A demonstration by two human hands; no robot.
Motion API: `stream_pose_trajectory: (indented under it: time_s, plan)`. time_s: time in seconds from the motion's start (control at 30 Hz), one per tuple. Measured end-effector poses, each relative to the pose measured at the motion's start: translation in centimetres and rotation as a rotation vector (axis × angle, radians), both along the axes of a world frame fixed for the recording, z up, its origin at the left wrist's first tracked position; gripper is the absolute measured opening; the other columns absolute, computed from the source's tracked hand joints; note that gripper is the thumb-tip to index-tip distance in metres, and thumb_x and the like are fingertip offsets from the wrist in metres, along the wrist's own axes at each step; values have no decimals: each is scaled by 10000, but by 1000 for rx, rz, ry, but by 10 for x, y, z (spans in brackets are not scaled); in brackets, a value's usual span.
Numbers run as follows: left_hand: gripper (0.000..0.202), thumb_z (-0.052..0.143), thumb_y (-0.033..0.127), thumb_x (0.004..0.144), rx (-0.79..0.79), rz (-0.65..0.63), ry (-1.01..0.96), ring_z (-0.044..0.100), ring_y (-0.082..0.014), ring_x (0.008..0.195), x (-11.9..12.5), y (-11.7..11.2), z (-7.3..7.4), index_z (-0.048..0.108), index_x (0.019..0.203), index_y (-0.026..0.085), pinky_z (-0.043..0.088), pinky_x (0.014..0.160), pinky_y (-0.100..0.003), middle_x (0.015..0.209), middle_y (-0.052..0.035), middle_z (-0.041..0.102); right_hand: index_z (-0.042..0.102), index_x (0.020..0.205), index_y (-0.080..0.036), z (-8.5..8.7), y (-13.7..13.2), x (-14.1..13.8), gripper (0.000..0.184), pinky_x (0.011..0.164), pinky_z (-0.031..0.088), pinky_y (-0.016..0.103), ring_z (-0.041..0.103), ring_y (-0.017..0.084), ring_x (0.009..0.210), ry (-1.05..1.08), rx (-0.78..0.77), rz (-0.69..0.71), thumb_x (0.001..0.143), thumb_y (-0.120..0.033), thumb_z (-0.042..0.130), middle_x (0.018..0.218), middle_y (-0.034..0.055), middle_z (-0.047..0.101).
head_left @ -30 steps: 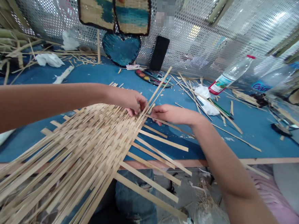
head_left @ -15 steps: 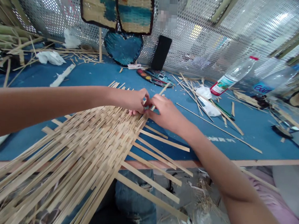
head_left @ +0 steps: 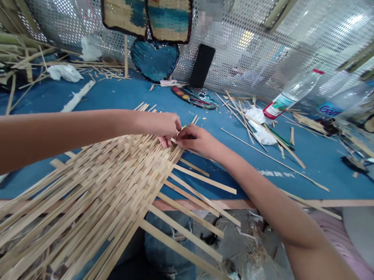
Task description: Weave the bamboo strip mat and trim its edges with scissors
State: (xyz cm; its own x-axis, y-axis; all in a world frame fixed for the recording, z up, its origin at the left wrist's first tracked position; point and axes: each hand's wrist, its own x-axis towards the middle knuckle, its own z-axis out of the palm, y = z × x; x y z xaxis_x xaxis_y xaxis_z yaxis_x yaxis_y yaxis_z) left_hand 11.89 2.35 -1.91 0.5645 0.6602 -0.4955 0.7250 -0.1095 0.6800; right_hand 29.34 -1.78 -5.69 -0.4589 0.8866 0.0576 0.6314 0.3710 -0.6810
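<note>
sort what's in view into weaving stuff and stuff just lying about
Weaving: woven mat of strips; left hand and right hand at its edge

Seemingly just lying about: paint palette; red-capped bottle; black slab; blue heart-shaped piece

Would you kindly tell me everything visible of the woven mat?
The woven mat is pale tan: flat, bamboo-like strips, interlaced in the middle, loose ends fanning rightward and toward the wearer. It rests partly on the blue tabletop, near strips overhanging its edge. The left hand and right hand touch its far right border.
</note>
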Motion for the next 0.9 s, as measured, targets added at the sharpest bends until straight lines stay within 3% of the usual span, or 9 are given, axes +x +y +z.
stream_pose_trajectory:
  time_s: [0.13, 0.27, 0.5, 0.63, 0.8, 0.9]
  plan:
    - [360, 573, 64, 850, 37, -62, 39, 688, -158, 719, -7, -1, 2, 647, 1202, 86, 603, 774, -319, 838, -57, 692, 741, 861, -160, -3, 2, 0, 141, 811, 407, 309, 549, 183, 857, 37, 14, -14, 792, -242, 650, 855, 26, 598]
    - [316, 478, 58, 896, 130, -167, 111, 615, -134, 597, -15, -3, 6, 681, 1134, 103, 544, 686, -262, 692, 12, 605, 756, 871, -184, -5, 0, -1, 145, 839, 407, 325, 564, 192, 893, -11, 62, -43, 813, -247, 640, 870, 25, 602]
    - [154, 599, 247, 945, 379, -373, 216, 527, -142, 649, -23, 1, 13, 718, 1016, 178, 323, 549, -212, 736, 32, 615, 772, 912, -189, 1, -2, 3, 160, 886, 426, 341, 592, 204, 957, -63, 73, -29, 838, -260, 650, 950, 44, 611]
    - [173, 589, 251, 935, 416, -409, 231, 559, -155, 698, -21, -3, 14, 679, 1071, 195, 352, 585, -227, 803, 32, 630, 793, 955, -203, 2, -2, 3, 194, 930, 428, 354, 603, 219, 1018, -105, 74, -32, 868, -266, 631, 1006, 55, 632]
    - [90, 565, 279, 923, 466, -402, 233, 563, -166, 756, -19, -13, 19, 632, 965, 236, 410, 673, -253, 834, 22, 649, 796, 1002, -239, 3, -5, 1, 216, 1022, 383, 392, 584, 242, 1142, -166, 47, 17, 874, -242, 622, 1103, 46, 662]
    - [131, 562, 257, 908, 467, -400, 260, 571, -160, 743, -18, -16, 22, 647, 1001, 221, 425, 693, -253, 847, 26, 650, 784, 988, -229, 4, -6, 0, 191, 1022, 373, 405, 582, 250, 1139, -195, 44, 17, 870, -251, 635, 1081, 48, 639]
